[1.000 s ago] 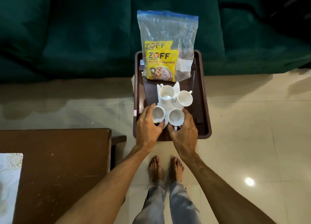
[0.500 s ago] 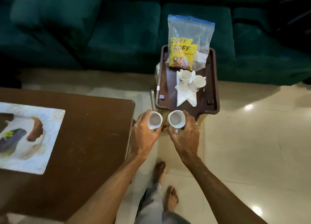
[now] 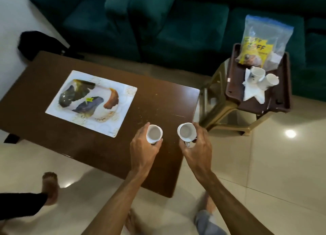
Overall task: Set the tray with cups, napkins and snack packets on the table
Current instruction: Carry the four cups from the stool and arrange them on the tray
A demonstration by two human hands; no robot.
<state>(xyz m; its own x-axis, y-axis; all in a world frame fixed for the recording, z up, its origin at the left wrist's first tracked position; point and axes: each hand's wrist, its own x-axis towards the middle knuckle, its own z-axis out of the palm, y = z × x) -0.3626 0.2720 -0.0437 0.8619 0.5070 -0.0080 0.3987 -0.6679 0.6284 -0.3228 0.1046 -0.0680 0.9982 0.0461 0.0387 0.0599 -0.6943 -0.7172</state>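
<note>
Two small white ceramic cups, one in the left hand [image 3: 143,146] and one in the right hand [image 3: 198,146], hung over the dark brown wooden surface [image 3: 158,100]; each grip was wrapped round a cup's wall. Likely light, rigid, chippable, glaze slippery. Brown plastic tray [image 3: 284,93] stood well apart.

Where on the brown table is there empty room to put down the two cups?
Bare wood lies between the placemat and the table's right edge, just beyond the cup in the left hand and the cup in the right hand. A strip along the near edge is bare too. The tray is crowded.
</note>
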